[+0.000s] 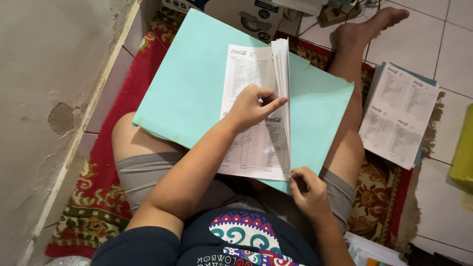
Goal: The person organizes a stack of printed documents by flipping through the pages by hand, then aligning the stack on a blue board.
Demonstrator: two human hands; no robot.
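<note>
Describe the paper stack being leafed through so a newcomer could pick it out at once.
Start at the big pale turquoise folder across the seated person's lap. On it lies a stack of white printed sheets, the left hand pressing it, the right hand lifting its edge. Unlike the flat printed pile on the floor tiles, its pages stand fanned upright.

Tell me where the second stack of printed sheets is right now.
In the head view, the second stack of printed sheets lies on the tiled floor at the person's right, beside the right knee, overlapping the patterned rug.

The right hand covers the lower corner of the paper stack. The cardboard box and yellow object are cut off by the edges.
</note>
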